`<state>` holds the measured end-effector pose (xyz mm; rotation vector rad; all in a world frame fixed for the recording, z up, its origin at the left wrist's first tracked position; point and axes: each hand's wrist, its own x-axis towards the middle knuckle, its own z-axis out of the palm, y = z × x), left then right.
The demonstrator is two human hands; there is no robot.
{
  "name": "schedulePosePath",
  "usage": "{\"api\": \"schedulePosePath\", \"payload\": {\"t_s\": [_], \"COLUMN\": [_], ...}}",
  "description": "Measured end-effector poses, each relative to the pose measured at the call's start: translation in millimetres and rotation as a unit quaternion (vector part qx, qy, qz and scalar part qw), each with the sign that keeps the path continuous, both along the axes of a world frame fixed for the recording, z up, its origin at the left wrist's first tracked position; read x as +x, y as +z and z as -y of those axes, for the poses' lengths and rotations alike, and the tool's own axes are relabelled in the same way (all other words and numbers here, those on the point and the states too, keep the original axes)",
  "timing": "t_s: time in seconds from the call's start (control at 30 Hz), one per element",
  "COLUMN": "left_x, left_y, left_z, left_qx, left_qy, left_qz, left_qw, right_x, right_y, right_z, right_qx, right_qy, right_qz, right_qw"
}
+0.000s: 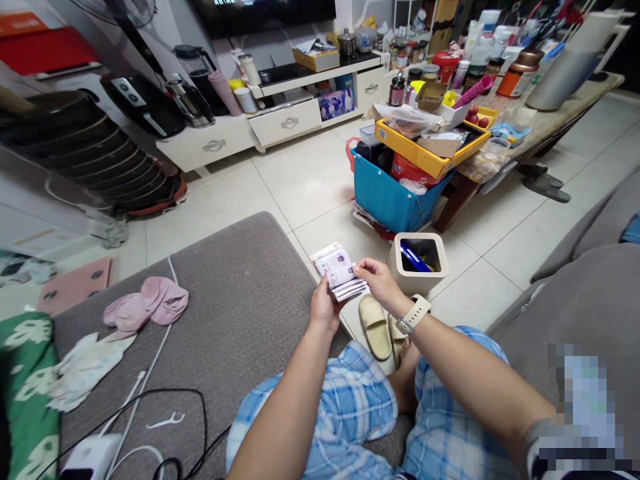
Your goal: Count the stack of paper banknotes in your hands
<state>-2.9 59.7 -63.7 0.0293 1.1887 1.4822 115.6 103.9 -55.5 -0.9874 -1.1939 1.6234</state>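
Glossy tile floor (310,180), matt woven sofa (240,300), paper-looking packets (339,272), smooth plastic bin (419,261), soft checked cloth shorts (350,400).

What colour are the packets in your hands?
The packets are white with purple print; head view shows them best.

Small packet stack (339,272) between left hand (324,308), right hand (380,283)

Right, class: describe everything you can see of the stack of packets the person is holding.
The stack of packets is a bundle of flat rectangular sachets, white with pale purple print too small to read, seemingly paper or foil. They are slightly fanned and tilted face-up. The left hand grips the lower edge; the right hand pinches the right side. It is held above the floor beside a waste bin.
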Motion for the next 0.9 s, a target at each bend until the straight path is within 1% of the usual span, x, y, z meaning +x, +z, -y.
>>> {"api": "schedulePosePath", "payload": {"t_s": [0.2, 0.37, 0.47, 0.57, 0.63, 0.77, 0.9], "left_x": [-0.8, -1.5, -1.4, -1.3, -1.3, -1.5, -1.3], "left_y": [0.6, 1.1, -2.0, -7.7, -11.5, -15.4, -14.2], "left_z": [0.6, 1.2, 0.7, -0.1, -0.6, -0.6, -0.7], "left_qx": [0.006, 0.014, 0.022, 0.025, 0.026, 0.032, 0.033], "left_qy": [-0.008, -0.016, -0.017, -0.008, -0.005, -0.008, -0.011], "left_qz": [0.003, 0.003, -0.009, -0.014, -0.016, -0.016, -0.015], "left_qw": [1.0, 1.0, 1.0, 1.0, 1.0, 0.999, 0.999], "right_x": [0.3, 2.9, 4.1, 3.4, 2.3, 0.9, 0.8], "right_y": [2.1, -0.8, -4.6, -6.6, -6.4, -4.7, -3.6], "right_z": [0.9, -1.0, -3.4, -4.6, -4.4, -2.7, -1.9], "right_qx": [-0.001, 0.018, 0.026, 0.015, 0.002, -0.022, -0.019], "right_qy": [0.007, -0.021, -0.028, -0.065, -0.077, -0.061, -0.056], "right_qz": [-0.002, 0.029, 0.042, 0.035, 0.029, 0.026, 0.027], "right_qw": [1.0, 0.999, 0.998, 0.997, 0.997, 0.998, 0.998]}}
